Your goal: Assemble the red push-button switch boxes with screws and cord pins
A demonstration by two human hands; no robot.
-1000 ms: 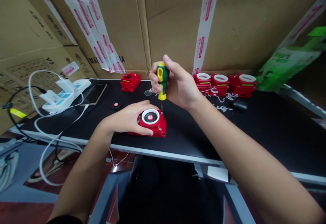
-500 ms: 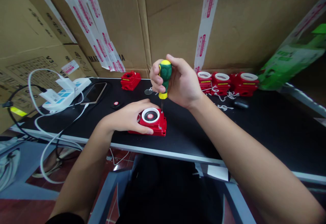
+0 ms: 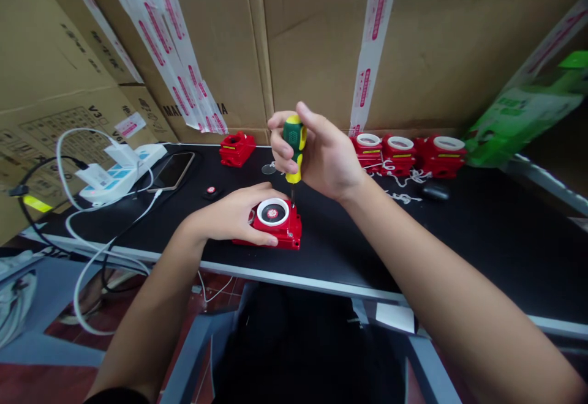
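Observation:
My left hand point(image 3: 236, 214) grips a red box point(image 3: 290, 235) on the black tabletop, thumb along the near side and fingers around the far side. A white ring point(image 3: 260, 213) surrounds a dark disc with a red-and-white emblem on top of the box. In my right hand point(image 3: 326, 156) is a screwdriver point(image 3: 294, 147) with a green and yellow handle, held upright with fingers and thumb around it. Its tip meets the far right corner of the box, where a screw seems to sit. Another screw head shows at the near right corner.
Several similar red boxes with white rings point(image 3: 399, 142) and white cords stand at the back right. A ringless red box point(image 3: 236, 149) sits behind. Leftward are a phone point(image 3: 173, 171), a power strip point(image 3: 124, 174) and cables. A small black part point(image 3: 211, 191) lies near my left hand.
The screwdriver handle has turned in my right hand, and its fingers have shifted around it. The box stays in my left hand; the whole view has moved slightly.

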